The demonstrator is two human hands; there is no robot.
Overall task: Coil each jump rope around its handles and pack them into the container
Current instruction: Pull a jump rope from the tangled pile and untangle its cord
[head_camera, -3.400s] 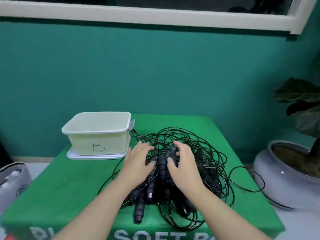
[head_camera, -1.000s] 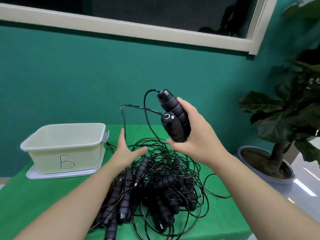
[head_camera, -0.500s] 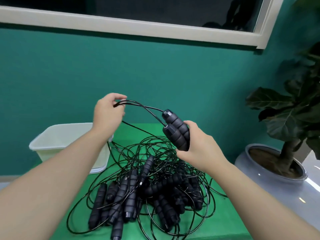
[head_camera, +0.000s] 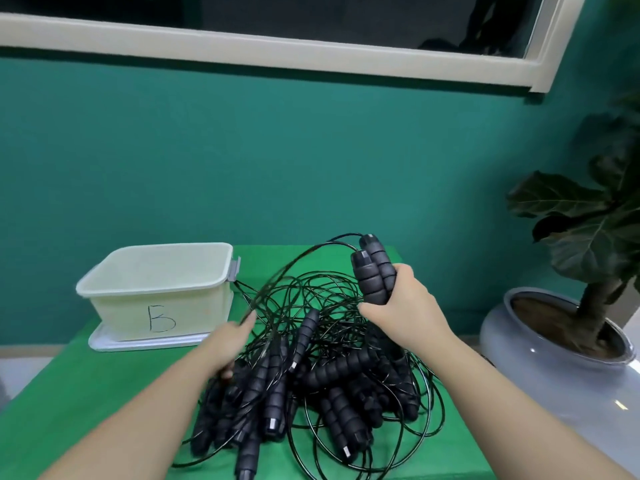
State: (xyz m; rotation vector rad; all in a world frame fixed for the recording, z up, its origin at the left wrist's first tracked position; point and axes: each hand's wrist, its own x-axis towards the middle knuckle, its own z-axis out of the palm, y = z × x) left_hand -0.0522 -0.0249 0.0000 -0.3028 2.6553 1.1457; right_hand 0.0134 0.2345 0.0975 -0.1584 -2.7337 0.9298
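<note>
Left hand (head_camera: pixel 227 344) has dropped to the pile (head_camera: pixel 311 375), seemingly gripping cord (head_camera: pixel 294 268); right hand (head_camera: pixel 405 306) holds handles (head_camera: pixel 374 275).

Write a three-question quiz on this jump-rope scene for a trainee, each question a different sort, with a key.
1. True or false: the right hand grips two handles side by side.
2. Multiple choice: the container marked B stands A) on the floor, B) on the green table to the left of the rope pile, C) on the window sill.
3. Fill in: the left hand is down at the cord that runs from the held handles; the blur hides whether it ____ the cord.

Key: 1 true; 2 B; 3 grips.
</note>
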